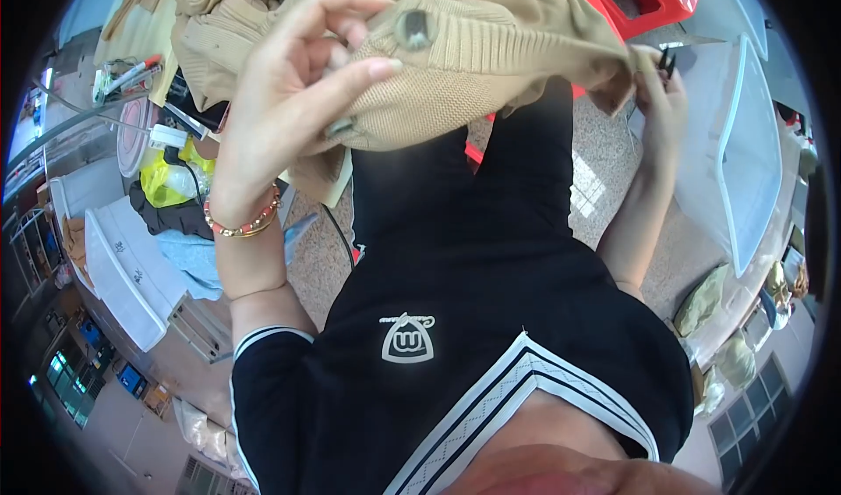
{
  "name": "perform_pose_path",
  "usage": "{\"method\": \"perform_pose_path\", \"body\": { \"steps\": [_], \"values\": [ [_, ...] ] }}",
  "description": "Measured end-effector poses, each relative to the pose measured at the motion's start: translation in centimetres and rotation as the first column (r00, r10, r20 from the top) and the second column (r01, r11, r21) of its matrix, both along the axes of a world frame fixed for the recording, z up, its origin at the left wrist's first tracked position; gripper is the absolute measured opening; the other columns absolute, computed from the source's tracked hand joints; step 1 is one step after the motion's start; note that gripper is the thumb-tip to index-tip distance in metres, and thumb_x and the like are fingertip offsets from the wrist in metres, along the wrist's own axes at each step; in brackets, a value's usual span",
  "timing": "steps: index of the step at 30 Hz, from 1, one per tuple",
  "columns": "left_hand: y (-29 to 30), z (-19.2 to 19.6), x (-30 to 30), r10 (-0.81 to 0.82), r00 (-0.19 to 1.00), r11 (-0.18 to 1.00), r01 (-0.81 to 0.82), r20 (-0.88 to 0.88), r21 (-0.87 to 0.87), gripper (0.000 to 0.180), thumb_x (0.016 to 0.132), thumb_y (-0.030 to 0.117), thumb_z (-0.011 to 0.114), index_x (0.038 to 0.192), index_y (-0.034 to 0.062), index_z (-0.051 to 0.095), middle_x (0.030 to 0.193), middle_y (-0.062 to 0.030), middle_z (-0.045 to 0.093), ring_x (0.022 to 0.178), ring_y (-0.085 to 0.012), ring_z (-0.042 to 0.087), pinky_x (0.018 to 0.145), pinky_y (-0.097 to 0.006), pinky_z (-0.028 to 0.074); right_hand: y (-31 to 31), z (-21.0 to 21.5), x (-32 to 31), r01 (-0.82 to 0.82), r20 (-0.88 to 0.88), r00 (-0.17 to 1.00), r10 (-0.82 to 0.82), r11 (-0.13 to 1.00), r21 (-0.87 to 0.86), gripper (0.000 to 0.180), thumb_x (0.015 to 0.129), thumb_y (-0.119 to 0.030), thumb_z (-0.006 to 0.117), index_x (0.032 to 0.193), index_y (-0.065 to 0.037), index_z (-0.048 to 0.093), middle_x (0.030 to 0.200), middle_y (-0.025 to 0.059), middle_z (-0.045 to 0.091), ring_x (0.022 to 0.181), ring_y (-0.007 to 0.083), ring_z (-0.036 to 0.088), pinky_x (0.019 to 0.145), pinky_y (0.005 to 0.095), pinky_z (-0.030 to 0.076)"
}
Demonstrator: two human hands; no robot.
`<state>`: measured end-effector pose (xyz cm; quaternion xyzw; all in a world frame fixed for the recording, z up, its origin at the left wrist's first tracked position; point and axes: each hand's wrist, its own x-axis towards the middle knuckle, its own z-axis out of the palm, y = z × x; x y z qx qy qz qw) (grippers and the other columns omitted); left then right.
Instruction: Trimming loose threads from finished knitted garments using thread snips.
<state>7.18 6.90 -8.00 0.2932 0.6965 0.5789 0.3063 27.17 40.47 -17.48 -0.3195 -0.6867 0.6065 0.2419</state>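
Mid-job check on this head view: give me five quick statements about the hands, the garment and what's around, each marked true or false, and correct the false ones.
1. The left hand is at a tan knit garment, beside a round button. True.
2. A beaded bracelet circles the right wrist. False: it is on the left wrist.
3. The right hand holds a small dark pointed tool. True.
4. A red plastic stool stands at the lower left of the picture. False: it is at the upper right.
5. The person's shirt is plain yellow. False: it is black, with white striped trim at the neck.
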Motion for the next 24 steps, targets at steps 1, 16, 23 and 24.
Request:
{"method": "perform_pose_path", "body": {
  "steps": [1, 16, 23, 24],
  "values": [
    [-0.2, -0.3, 0.1, 0.031, 0.999, 0.998, -0.031, -0.010, 0.054, 0.043, 0.087, -0.001, 0.071, 0.127, 0.0012, 0.056, 0.098, 0.0033, 0.050, 0.072, 0.0018, 0.047, 0.060, -0.013, 0.038, -1.2, -0.1, -0.3, -0.104, 0.001, 0.995, 0.104, 0.994, -0.033, 0.029, 0.094, -0.018, 0.067, 0.118, -0.002, 0.065, 0.081, -0.0033, 0.062, 0.065, 0.0006, 0.052, 0.056, 0.0167, 0.038],
    [0.7, 0.3, 3.3, 0.154, 0.723, 0.961, -0.269, -0.673, -0.069, 0.024, 0.079, 0.008, 0.077, 0.102, 0.0019, 0.074, 0.099, -0.0044, 0.067, 0.085, -0.0119, 0.054, 0.075, -0.025, 0.040, -12.5, 6.8, -7.8, -0.558, -0.176, 0.770, 0.614, 0.781, 0.282, 0.038, 0.084, 0.002, 0.074, 0.121, 0.000, 0.066, 0.109, 0.0069, 0.069, 0.085, 0.0062, 0.059, 0.067, 0.0191, 0.045],
    [1.5, -0.5, 3.2, 0.182, 0.767, 0.958, -0.279, -0.615, -0.065, 0.025, 0.079, 0.004, 0.077, 0.104, 0.0011, 0.073, 0.100, -0.0056, 0.067, 0.094, -0.0128, 0.058, 0.085, -0.024, 0.041, -11.7, 2.5, -11.5, -0.410, -0.416, 0.497, 0.762, 0.628, 0.661, 0.042, 0.084, -0.002, 0.073, 0.126, 0.000, 0.063, 0.114, 0.0123, 0.070, 0.101, 0.0148, 0.066, 0.083, 0.0269, 0.052],
    [1.5, -0.6, 3.0, 0.171, 0.766, 0.960, -0.271, -0.619, -0.071, 0.025, 0.079, 0.004, 0.077, 0.104, 0.0011, 0.073, 0.100, -0.0056, 0.067, 0.094, -0.0128, 0.058, 0.085, -0.024, 0.041, -11.8, 2.4, -11.5, -0.426, -0.416, 0.504, 0.757, 0.637, 0.642, 0.042, 0.084, -0.002, 0.073, 0.125, 0.001, 0.063, 0.113, 0.0124, 0.070, 0.101, 0.0154, 0.066, 0.083, 0.0268, 0.052]
  ]
}}
